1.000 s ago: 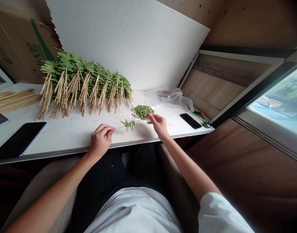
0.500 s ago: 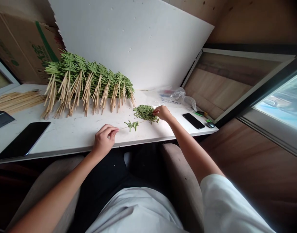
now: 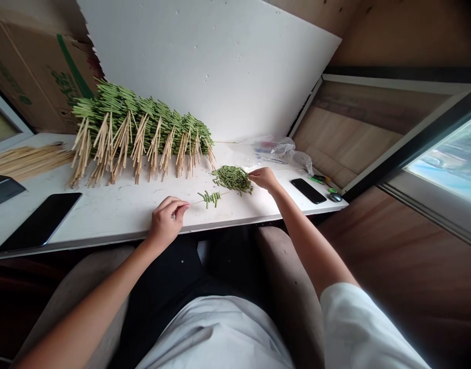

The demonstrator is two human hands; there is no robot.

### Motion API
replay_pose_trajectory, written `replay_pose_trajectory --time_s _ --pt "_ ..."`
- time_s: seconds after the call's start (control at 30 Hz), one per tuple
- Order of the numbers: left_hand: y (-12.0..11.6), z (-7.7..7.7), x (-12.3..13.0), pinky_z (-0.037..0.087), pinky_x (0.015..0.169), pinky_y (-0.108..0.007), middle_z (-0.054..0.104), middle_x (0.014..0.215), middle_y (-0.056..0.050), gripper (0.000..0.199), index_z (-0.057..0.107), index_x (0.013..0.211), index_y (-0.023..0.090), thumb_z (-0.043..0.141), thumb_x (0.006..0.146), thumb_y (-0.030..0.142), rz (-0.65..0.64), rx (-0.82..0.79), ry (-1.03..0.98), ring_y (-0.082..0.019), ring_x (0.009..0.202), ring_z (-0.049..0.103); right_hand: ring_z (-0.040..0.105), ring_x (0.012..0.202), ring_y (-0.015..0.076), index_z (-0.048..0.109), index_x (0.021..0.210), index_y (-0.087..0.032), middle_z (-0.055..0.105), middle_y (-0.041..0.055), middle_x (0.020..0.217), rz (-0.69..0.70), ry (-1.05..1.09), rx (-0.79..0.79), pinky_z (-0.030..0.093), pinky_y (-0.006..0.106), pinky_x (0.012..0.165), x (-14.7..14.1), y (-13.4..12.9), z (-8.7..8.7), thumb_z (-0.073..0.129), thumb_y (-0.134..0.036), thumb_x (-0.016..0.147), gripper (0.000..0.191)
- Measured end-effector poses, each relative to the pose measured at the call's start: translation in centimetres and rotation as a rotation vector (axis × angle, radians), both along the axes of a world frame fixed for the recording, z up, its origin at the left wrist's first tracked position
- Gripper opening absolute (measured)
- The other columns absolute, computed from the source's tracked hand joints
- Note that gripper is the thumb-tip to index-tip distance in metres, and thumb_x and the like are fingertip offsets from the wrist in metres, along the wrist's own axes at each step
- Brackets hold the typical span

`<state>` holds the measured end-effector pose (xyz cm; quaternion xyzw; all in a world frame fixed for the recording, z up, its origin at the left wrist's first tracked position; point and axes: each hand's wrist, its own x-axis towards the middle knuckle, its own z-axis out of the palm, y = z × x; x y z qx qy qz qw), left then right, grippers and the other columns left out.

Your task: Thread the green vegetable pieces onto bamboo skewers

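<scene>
My left hand [image 3: 168,219] pinches the end of a thin wooden skewer [image 3: 197,202] above the front of the white table. Several short pieces of green bean [image 3: 209,199] are threaded crosswise along that skewer, whose tip points right. Over the right edge of a loose heap of cut green beans [image 3: 232,178], my right hand [image 3: 265,178] has its fingertips pressed together. Whatever lies between those fingertips is too small to make out. Behind my left hand stands a long stack of filled bean skewers [image 3: 143,120], their bare sticks facing me.
Bare skewers [image 3: 29,160] lie at the left, near a dark box-shaped object [image 3: 4,190] and a large black phone [image 3: 39,221]. A smaller phone [image 3: 308,190] and a mouse-like object [image 3: 335,197] sit at the right. Crumpled clear plastic [image 3: 285,151] lies behind. A white panel [image 3: 212,66] backs the table [image 3: 116,215].
My right hand has shifted slightly right, toward the edge of the bean heap. My left hand and its skewer stay nearly where they were.
</scene>
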<state>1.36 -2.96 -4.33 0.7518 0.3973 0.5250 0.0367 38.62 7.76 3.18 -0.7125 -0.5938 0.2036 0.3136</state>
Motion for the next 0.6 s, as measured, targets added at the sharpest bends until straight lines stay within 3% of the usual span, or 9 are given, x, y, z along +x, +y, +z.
replay_pose_trajectory --time_s 0.13,0.33,0.6 --pt "0.1 -0.1 0.0 0.056 0.071 -0.03 0.074 0.093 -0.008 0.02 0.078 0.097 0.018 0.064 0.105 0.031 0.014 -0.005 -0.002 -0.019 0.08 0.07 0.067 0.076 0.0177 0.083 0.09 -0.015 0.078 0.0084 0.086 0.0 0.346 -0.03 0.049 0.024 0.059 0.6 -2.5 -0.5 0.078 -0.031 0.082 0.018" --pt "0.1 -0.1 0.0 0.057 0.072 -0.029 0.074 0.094 -0.008 0.019 0.079 0.099 0.018 0.065 0.105 0.029 0.005 -0.002 -0.003 -0.018 0.082 0.071 0.063 0.07 0.0147 0.075 0.089 -0.02 0.072 0.004 0.079 0.154 0.917 -0.171 0.051 0.025 0.06 -0.8 -6.0 -1.5 0.081 -0.039 0.081 0.021" --pt "0.1 -0.1 0.0 0.059 0.072 -0.029 0.075 0.094 -0.008 0.02 0.079 0.098 0.018 0.066 0.105 0.032 0.015 -0.004 -0.02 -0.019 0.083 0.072 0.076 0.095 0.0195 0.078 0.1 -0.022 0.082 0.0063 0.104 0.23 1.163 -0.112 0.061 0.026 0.08 -4.9 -8.7 -2.3 0.085 -0.034 0.082 0.023"
